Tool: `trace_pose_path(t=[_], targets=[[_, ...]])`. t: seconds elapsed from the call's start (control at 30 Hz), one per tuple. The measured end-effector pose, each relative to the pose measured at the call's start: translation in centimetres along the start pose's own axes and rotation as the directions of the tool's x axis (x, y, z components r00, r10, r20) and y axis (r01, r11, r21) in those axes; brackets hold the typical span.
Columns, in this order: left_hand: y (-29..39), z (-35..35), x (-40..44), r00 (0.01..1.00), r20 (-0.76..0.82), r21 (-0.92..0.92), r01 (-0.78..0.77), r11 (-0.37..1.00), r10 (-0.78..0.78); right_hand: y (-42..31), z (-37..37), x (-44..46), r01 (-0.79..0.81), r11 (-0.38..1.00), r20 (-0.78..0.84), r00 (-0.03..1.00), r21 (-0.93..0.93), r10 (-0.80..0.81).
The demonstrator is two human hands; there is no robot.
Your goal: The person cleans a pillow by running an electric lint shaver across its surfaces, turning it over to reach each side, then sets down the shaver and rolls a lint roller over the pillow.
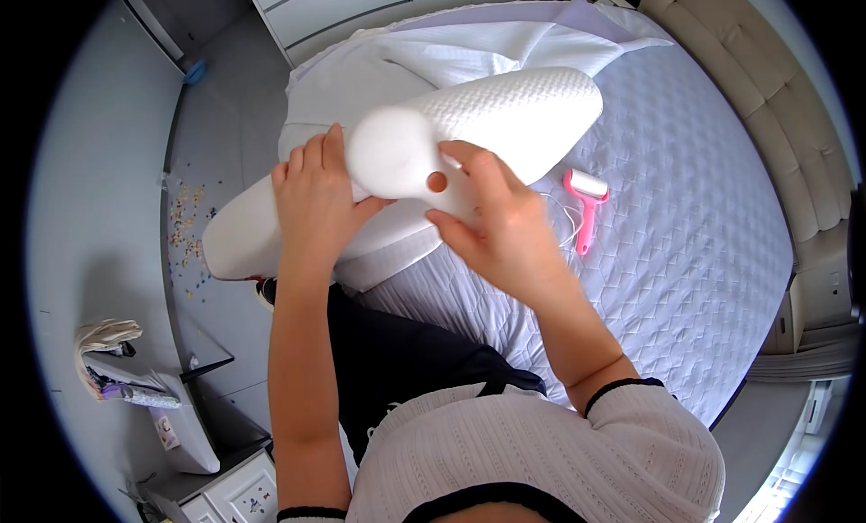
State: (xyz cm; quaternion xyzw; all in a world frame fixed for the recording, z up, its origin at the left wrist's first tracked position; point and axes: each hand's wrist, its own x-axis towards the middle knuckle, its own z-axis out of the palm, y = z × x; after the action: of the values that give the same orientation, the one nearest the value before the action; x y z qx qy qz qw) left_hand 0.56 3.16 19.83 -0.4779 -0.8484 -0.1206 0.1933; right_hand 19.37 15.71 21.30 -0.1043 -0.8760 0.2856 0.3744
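A long white pillow (pixel 523 117) with a textured cover lies slantwise across the bed's edge, its left end sticking out over the floor. My left hand (pixel 316 194) grips the pillow near its middle, fingers over the far edge and thumb stretched along the top. In my right hand (pixel 505 221) is a white handheld device (pixel 390 151) with a round head and a brown-orange round spot, held by its narrow part. Its head is over the pillow beside my left hand; whether it touches the cover is hidden. The underside of the device does not show.
On the grey quilted bed (pixel 667 234) lie a pink lint roller (pixel 588 207) and a thin white cord (pixel 568 218). A rumpled white sheet (pixel 361 81) covers the far side. Small colourful bits (pixel 187 221) are scattered on the floor at left. A padded headboard (pixel 767 99) stands at right.
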Motion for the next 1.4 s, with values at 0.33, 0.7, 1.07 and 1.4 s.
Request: trace_pose_path(t=[0.33,0.7,1.07,1.4], targets=[[-1.7,-0.2,0.1,0.996,-0.050,-0.164,-0.084,0.983,0.077,3.9,-8.5,0.1,-0.313,0.925,-0.256,0.932,-0.214,0.256],[-0.9,-2.4,0.5,0.992,0.062,0.022,0.113,0.993,-0.114,-0.9,-2.2,1.1,0.044,0.988,0.105,0.994,-0.150,-0.029],[-1.4,-0.5,-0.3,0.990,-0.060,0.099,0.130,0.986,-0.125,0.8,-6.2,4.5,0.079,0.921,0.119,0.992,-0.381,-0.036],[-0.9,-0.1,-1.0,0.985,-0.142,0.091,0.108,0.990,-0.094,3.1,-9.9,5.2,-0.218,0.871,0.002,0.970,-0.440,0.244]])
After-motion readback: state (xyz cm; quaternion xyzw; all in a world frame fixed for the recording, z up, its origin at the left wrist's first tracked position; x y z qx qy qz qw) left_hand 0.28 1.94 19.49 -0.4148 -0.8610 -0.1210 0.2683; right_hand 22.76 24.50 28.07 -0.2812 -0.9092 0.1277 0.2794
